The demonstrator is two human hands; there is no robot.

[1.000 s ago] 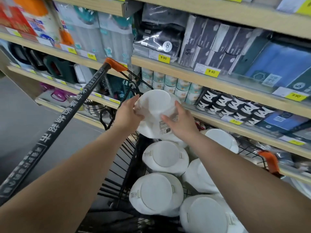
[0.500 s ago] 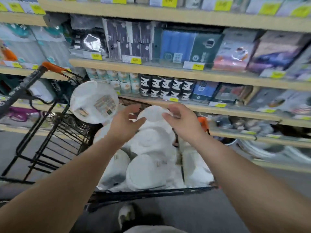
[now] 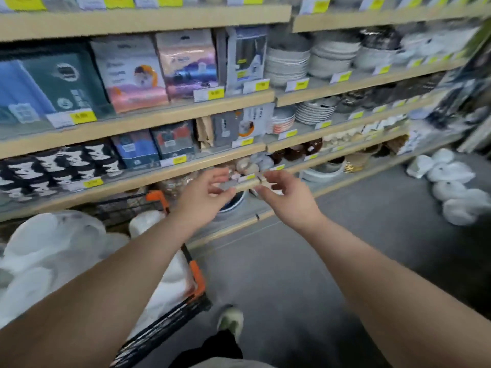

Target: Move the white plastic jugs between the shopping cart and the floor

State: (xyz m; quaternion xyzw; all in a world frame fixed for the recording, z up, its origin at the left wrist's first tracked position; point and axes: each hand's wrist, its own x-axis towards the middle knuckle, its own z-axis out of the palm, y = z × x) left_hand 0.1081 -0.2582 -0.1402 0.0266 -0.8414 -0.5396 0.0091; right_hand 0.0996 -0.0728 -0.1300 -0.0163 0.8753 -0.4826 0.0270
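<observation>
Several white plastic jugs (image 3: 50,248) fill the black wire shopping cart (image 3: 196,285) with orange corners at the lower left. More white jugs (image 3: 451,181) lie in a heap on the grey floor at the far right. My left hand (image 3: 204,197) and my right hand (image 3: 289,197) are stretched out in front of me in mid-air, to the right of the cart. Both are empty, with loosely spread fingers. The picture is blurred by motion.
Wooden store shelves (image 3: 138,120) run along the back, stocked with boxed goods on the left and stacked bowls and plates (image 3: 316,59) on the right. Grey floor (image 3: 305,274) spreads between cart and far heap. My shoe (image 3: 231,320) shows at the bottom.
My hands let go of the jug they set into the cart and came away empty. The view swung right, so the cart moved to the lower left and the floor heap came into sight.
</observation>
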